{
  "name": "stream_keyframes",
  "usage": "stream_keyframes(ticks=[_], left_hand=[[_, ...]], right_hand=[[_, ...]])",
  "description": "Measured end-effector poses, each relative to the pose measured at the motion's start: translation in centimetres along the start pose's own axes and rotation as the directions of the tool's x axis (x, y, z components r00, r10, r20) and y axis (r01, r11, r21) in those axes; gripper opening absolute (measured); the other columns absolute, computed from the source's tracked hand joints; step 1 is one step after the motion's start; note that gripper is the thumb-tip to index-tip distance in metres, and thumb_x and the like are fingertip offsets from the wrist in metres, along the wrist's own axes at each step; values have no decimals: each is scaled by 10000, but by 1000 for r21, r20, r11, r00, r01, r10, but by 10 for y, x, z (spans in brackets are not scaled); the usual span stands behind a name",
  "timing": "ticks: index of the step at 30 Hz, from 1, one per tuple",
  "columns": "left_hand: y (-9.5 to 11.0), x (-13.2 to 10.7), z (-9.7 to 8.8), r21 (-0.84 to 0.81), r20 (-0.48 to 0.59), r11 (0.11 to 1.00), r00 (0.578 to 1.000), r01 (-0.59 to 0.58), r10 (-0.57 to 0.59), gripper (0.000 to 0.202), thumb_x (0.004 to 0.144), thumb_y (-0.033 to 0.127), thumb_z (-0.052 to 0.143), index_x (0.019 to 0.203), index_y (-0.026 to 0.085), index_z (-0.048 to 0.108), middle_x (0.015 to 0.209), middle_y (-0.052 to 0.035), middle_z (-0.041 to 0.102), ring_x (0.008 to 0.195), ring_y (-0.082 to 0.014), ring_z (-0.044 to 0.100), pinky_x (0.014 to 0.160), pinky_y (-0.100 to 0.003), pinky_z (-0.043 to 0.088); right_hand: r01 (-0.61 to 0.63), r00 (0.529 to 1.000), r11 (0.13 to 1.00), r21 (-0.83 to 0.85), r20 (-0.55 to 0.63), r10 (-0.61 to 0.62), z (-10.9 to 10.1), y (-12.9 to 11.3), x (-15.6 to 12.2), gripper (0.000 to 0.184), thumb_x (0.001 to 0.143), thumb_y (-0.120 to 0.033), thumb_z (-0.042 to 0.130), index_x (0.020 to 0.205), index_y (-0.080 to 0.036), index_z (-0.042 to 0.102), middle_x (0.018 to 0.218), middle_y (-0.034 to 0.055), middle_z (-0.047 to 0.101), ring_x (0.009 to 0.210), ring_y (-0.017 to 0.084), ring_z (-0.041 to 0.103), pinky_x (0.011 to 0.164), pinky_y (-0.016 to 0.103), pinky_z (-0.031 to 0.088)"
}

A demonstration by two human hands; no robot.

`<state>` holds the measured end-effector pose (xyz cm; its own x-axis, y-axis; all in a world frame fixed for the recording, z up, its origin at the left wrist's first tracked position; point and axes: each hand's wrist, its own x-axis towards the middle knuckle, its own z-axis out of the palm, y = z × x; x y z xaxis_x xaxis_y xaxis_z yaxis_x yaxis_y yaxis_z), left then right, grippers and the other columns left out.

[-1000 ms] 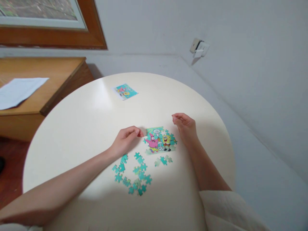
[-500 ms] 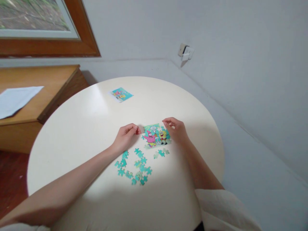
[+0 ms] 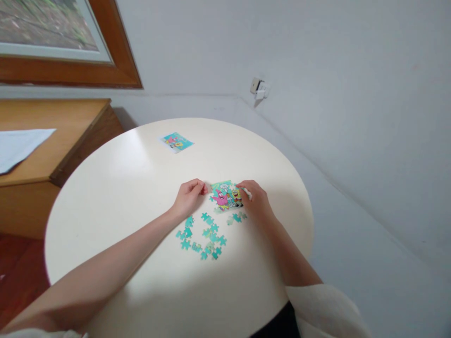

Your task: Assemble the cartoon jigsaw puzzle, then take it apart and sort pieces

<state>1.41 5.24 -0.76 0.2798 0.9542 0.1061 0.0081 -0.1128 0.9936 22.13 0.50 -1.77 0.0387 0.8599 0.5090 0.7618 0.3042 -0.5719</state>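
Observation:
A partly joined jigsaw puzzle (image 3: 224, 197) of cartoon figures, pink, yellow and teal, lies flat on the round white table (image 3: 141, 206). My right hand (image 3: 256, 197) bends over its right edge, thumb and forefinger closed at the upper right corner; the hand covers part of that side. Just off the puzzle's left edge, my left hand (image 3: 192, 192) rests with curled fingers pressed together; whatever they hold is hidden. Loose teal puzzle pieces (image 3: 214, 239) lie in a rough ring below my left hand. A few more pale green and teal pieces (image 3: 237, 218) sit under the puzzle's lower edge.
A small picture card (image 3: 177, 142) with the same cartoon figures lies near the table's far edge. To the left stands a wooden cabinet (image 3: 81, 141) with a white sheet (image 3: 21, 145) on it. Behind, a plug sits in a wall socket (image 3: 260, 88).
My right hand has come down and inward onto the puzzle's upper right corner, hiding more of its right side. My left hand stays curled beside the puzzle. The view has shifted slightly.

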Motion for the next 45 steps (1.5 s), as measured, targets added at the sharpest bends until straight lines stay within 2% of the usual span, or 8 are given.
stream_keyframes(ticks=[10, 18, 20, 25, 29, 32, 37, 45], left_hand=[[-6, 3, 3, -19, -6, 999, 999, -38, 38, 208, 720, 309, 502, 572, 166, 536, 586, 3, 541, 603, -127, 496, 646, -267, 394], [-2, -4, -2, 240, 197, 963, 977, -124, 77, 189, 784, 266, 459, 672, 150, 557, 621, -7, 554, 601, -127, 511, 604, -255, 413], [3, -15, -7, 324, 309, 910, 938, -258, 156, 188, 805, 253, 454, 724, 144, 584, 704, -33, 589, 666, -140, 546, 638, -265, 446], [15, -49, -22, 388, 603, 736, 757, -555, 253, 254, 879, 217, 414, 1018, 144, 614, 1050, -109, 621, 988, -183, 577, 883, -327, 471], [12, -68, -29, 485, 678, 573, 698, -660, 231, 350, 900, 277, 441, 1217, 154, 524, 1263, -151, 525, 1182, -257, 476, 999, -441, 407], [7, -70, -31, 500, 684, 544, 693, -674, 229, 357, 904, 295, 445, 1224, 152, 513, 1264, -156, 520, 1180, -263, 475, 1001, -460, 410], [4, -60, -32, 475, 633, 632, 737, -612, 238, 324, 922, 286, 417, 1201, 152, 511, 1232, -137, 547, 1164, -211, 501, 1002, -388, 433], [4, -56, -34, 409, 620, 703, 742, -582, 254, 231, 916, 232, 429, 1092, 161, 559, 1115, -110, 600, 1094, -191, 536, 964, -362, 454]], right_hand=[[-141, 990, 989, -45, 10, 142, -15, -27, -58, 165, 818, -184, 483, 845, -205, 644, 887, 78, 609, 817, 203, 589, 770, 369, 504], [-205, 979, 979, -16, -20, 204, -15, -25, -69, 188, 832, -186, 468, 875, -187, 651, 900, 82, 593, 779, 187, 587, 706, 337, 515], [-204, 979, 979, -16, -4, 204, -14, -23, -69, 203, 829, -186, 469, 896, -178, 660, 917, 87, 587, 789, 185, 587, 704, 330, 515], [-180, 983, 982, -58, 29, 181, -14, -24, -69, 207, 820, -189, 497, 917, -192, 680, 917, 83, 586, 857, 195, 573, 777, 341, 500], [-162, 986, 983, -86, 29, 165, -16, -26, -69, 206, 833, -196, 494, 922, -200, 680, 915, 83, 590, 856, 195, 568, 777, 350, 499], [-134, 990, 987, -90, 42, 138, -16, -27, -70, 203, 840, -222, 517, 969, -212, 673, 941, 83, 595, 889, 201, 564, 803, 365, 494], [-85, 991, 990, -113, 97, 97, -17, -29, -72, 177, 821, -261, 577, 957, -247, 688, 966, 78, 604, 920, 217, 554, 840, 415, 475], [-114, 991, 990, -87, 59, 119, -18, -32, -72, 202, 851, -211, 524, 984, -231, 674, 963, 80, 601, 931, 212, 547, 831, 390, 486]])
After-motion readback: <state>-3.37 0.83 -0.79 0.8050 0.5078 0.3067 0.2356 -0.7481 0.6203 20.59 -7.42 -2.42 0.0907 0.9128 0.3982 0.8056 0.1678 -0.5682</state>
